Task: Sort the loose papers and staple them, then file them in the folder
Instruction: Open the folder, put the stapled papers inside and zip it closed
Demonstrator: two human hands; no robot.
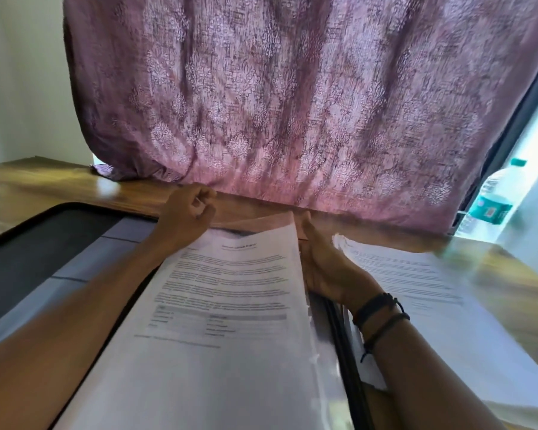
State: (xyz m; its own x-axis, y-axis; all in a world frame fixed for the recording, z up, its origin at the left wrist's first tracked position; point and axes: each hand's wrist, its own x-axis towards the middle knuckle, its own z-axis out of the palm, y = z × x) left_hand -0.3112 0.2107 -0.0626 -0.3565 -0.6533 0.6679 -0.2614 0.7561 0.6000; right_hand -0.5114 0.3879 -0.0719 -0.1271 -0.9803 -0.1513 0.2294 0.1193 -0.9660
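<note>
I saw a wooden desk (28,181) below a purple curtain (292,103). The right hand (323,268) lay flat against the paper stack (224,305); the left hand (187,212) was curled, its grip unclear.

A curtain (292,103) is hanging onto the surface (28,181), closing off the back, and a bottle (491,206) is standing far right. Loose papers (230,305) are covering the middle; the far left is lying open.
</note>
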